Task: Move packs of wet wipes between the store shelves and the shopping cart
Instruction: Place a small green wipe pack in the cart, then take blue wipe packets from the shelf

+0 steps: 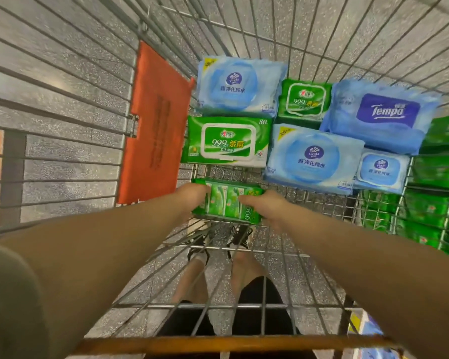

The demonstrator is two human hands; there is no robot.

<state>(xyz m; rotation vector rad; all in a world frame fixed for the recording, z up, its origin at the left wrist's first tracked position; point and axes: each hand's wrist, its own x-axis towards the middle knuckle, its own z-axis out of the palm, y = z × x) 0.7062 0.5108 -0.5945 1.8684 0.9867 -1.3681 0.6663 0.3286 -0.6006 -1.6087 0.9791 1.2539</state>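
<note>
the green multipack of wipes (227, 203) lies low in the shopping cart (244, 251), at the near end of its wire floor. left hand (192, 196) and right hand (263, 206) clamp its opposite ends, probably to keep the floppy bundle level. six other packs (314, 159) lie flat beyond, label up, readable.

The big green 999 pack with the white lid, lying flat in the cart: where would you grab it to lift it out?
Probably by its two short ends, coming straight down from above. The green 999 pack lies flat, label up, with open cart floor along its near edge. A blue Vinda pack sits close behind it and another crowds its right end, so slide fingers in carefully there. Avoid pulling the white flip lid; it might pop open.
</note>
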